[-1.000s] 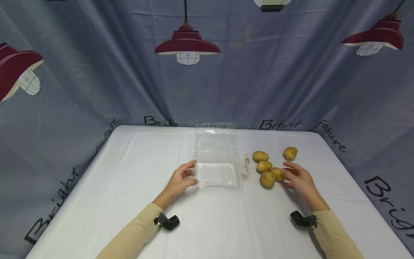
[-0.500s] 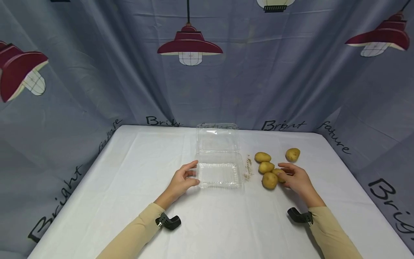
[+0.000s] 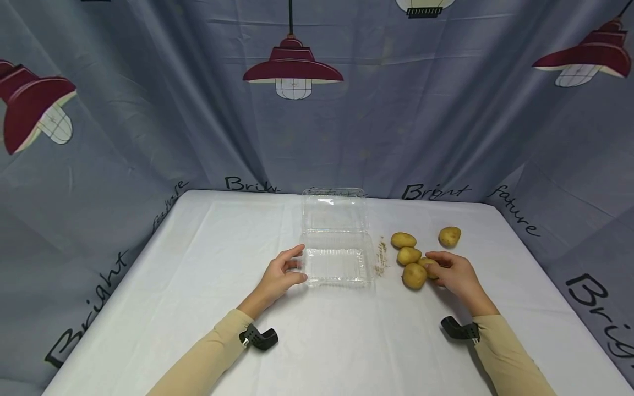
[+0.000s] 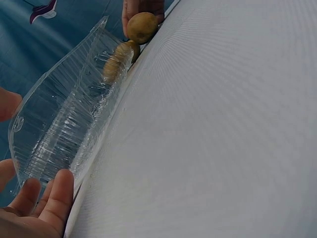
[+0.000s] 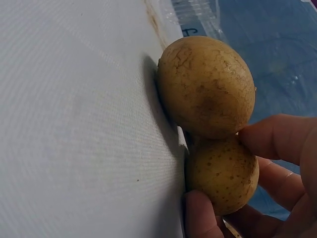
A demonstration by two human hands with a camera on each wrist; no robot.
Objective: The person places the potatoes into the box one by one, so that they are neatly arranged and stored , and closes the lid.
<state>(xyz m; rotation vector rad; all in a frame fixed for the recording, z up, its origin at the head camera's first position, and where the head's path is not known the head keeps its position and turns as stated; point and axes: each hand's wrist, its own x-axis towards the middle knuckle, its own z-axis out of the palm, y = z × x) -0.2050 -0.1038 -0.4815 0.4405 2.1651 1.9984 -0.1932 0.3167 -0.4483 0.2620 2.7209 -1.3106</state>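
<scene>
In the head view, my right hand (image 3: 458,278) is at a small yellow potato (image 3: 424,263) in a loose cluster. The right wrist view shows my thumb and fingers round this potato (image 5: 223,173), which lies against a larger one (image 5: 205,84). Two more cluster potatoes, an upper one (image 3: 403,240) and a middle one (image 3: 409,256), sit just behind. My left hand (image 3: 277,275) rests at the left side of a clear plastic clamshell box (image 3: 334,267), its lid up. The left wrist view shows the fingers (image 4: 58,201) extended against the box wall (image 4: 64,119).
A separate potato (image 3: 449,236) lies behind my right hand. Brown dirt crumbs (image 3: 381,257) mark the white tablecloth (image 3: 327,335) between box and potatoes. A grey-blue curtain (image 3: 317,137) with printed lamps hangs round the table's back and sides.
My right hand has moved slightly left, and its fingers have closed round the small potato. The left hand stays by the box. The head view has shifted a little.
</scene>
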